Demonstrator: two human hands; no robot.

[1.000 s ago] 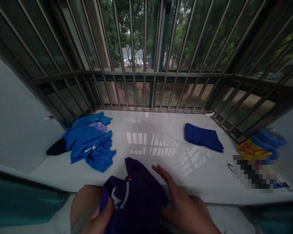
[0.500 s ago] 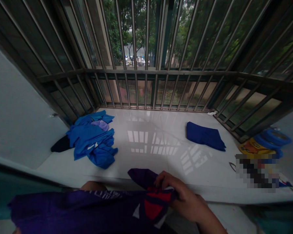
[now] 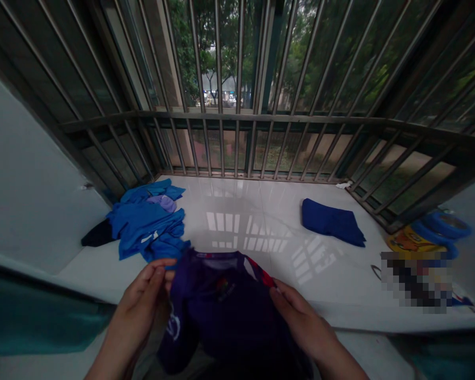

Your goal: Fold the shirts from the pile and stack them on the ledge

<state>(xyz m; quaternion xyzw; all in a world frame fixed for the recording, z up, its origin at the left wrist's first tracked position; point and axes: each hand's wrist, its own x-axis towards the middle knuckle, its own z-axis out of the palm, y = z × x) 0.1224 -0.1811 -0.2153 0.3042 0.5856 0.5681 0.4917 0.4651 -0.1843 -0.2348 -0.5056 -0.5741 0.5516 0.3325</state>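
A dark purple shirt point(image 3: 237, 311) hangs spread between my hands at the front edge of the sill, its neckline facing away from me. My left hand point(image 3: 148, 287) is closed at the shirt's left shoulder, with thumb and fingers pinched together. On the other side, my right hand point(image 3: 298, 314) grips the shoulder with the red and white patch, thumb on top. White print shows on the left sleeve. The lower part of the shirt falls into shadow near my body. Just beyond my left hand lies a heap of blue clothes point(image 3: 148, 221).
A folded dark blue garment point(image 3: 332, 221) lies on the right of the white tiled sill point(image 3: 237, 211). A lilac cloth point(image 3: 163, 202) rests on the heap. Metal bars point(image 3: 237, 118) enclose the back; a blue and yellow container point(image 3: 423, 237) and a pixelated item stand at right.
The shirt has turned from lying sideways to hanging by its shoulders, neckline up. My left hand has come into view from behind the cloth; the right hand has shifted slightly.
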